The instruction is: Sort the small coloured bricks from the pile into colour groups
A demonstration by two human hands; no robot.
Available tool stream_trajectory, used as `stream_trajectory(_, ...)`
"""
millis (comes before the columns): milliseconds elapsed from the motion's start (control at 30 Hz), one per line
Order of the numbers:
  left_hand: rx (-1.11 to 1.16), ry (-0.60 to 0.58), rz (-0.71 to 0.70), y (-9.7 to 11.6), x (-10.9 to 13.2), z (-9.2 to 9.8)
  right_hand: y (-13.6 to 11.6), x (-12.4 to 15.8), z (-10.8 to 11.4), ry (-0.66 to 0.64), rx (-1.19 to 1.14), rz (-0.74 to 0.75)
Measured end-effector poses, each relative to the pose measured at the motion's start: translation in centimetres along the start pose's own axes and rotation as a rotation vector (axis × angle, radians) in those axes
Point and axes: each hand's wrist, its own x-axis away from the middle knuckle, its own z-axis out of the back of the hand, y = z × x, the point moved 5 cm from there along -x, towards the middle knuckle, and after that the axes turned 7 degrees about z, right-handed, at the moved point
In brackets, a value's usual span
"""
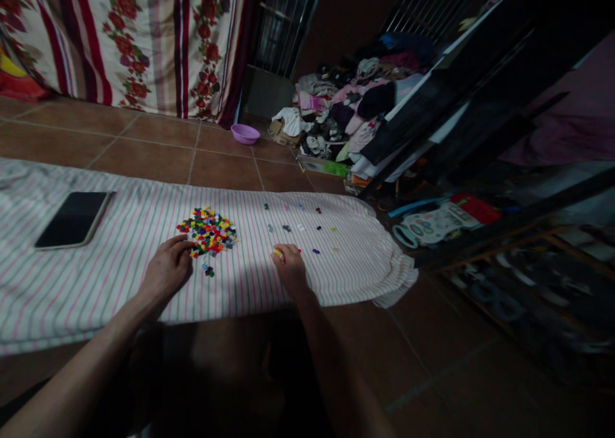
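A heap of small coloured bricks (208, 231) lies on a pink-and-white striped cloth (120, 278) spread on the floor. My left hand (167, 273) rests at the heap's near left edge, fingers curled with the tips touching the bricks. My right hand (289, 265) lies on the cloth to the right, fingers closed round a small yellow brick (277, 253). Several single bricks (300, 227) are scattered beyond my right hand. Two dark bricks (208, 271) lie just below the heap.
A dark phone (73, 219) lies on the cloth at the left. Beyond are brown floor tiles, a purple bowl (245, 134), a pile of clothes (346, 111) and a floral curtain (134, 41). Dark shelving (480, 105) and a toy (432, 225) stand at the right.
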Motion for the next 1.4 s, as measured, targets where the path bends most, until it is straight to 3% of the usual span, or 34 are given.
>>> stream_trajectory(167,-0.002,0.010,0.004,0.0,0.0,-0.1,-0.3,0.1,0.3,0.020,-0.021,-0.017)
stream_trajectory(367,-0.007,-0.016,0.009,0.4,0.1,0.1,-0.8,0.1,1.3,0.133,-0.027,-0.055)
stream_trajectory(567,0.015,-0.021,0.034,0.4,0.2,0.0,-1.9,-0.2,1.2,0.152,-0.053,0.022)
stream_trajectory(767,0.038,0.012,-0.005,0.1,0.3,0.0,-3.5,-0.5,-0.2,0.069,-0.087,0.126)
stream_trajectory(1100,0.007,0.046,-0.061,-0.2,0.6,0.6,-7.5,-1.8,-4.3,-0.203,-0.165,0.259)
stream_trajectory(1267,-0.005,0.041,-0.093,0.0,0.8,0.9,-8.9,-2.6,-6.2,-0.263,-0.133,0.241)
stream_trajectory(1400,0.007,0.035,-0.092,0.0,0.8,0.9,-9.7,-2.9,-7.2,-0.235,-0.045,0.219)
